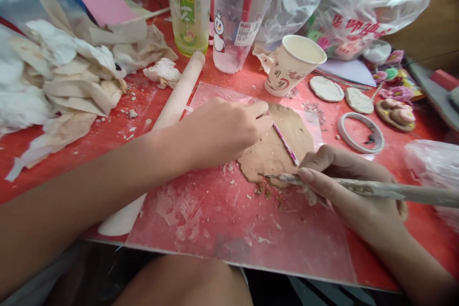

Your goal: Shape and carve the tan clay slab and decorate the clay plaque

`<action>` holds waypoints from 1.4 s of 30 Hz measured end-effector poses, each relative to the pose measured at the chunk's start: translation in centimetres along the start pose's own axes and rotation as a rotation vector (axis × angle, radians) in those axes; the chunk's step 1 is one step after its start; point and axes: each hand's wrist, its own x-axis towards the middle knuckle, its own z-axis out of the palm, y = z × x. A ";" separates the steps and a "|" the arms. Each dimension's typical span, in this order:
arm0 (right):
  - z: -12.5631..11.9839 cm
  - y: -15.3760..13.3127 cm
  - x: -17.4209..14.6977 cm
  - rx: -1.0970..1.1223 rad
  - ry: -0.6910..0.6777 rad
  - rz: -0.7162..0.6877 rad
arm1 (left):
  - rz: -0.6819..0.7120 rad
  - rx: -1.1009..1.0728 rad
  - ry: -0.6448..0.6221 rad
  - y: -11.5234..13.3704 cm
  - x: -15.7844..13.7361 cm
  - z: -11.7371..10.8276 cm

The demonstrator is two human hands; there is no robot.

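A flat, irregular slab of brown clay (pixel 287 126) lies on a clear plastic sheet (pixel 229 234). My left hand (pixel 229 124) is closed over its upper left part, the fingertips pinching the upper end of a thin purple stick (pixel 285 143) that lies across the clay. Held like a pen in my right hand (pixel 344 181) is a long clay-smeared clay tool (pixel 380 189). Its thin dark tip meets the slab's lower edge, where brown crumbs (pixel 265 189) are gathered. The stick's lower end reaches close to my right fingers.
A pale rolling pin (pixel 175 100) lies left of the sheet. Crumpled tissues (pixel 71 71) pile up at far left. Behind stand a bottle (pixel 190 9), a plastic cup (pixel 236 24) and a paper cup (pixel 294 64). A tape roll (pixel 361 133) and clay pieces (pixel 326 88) sit right.
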 end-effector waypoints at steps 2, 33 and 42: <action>0.0 0.0 0.0 -0.079 -0.004 -0.004 | -0.003 0.010 -0.008 0.0 0.0 0.0; -1.6 -0.3 1.2 0.537 0.073 0.200 | 0.255 -0.730 -0.309 1.0 0.0 -1.7; -2.1 -0.7 1.8 0.678 0.153 0.316 | 0.018 -0.712 -0.076 0.5 0.8 -1.8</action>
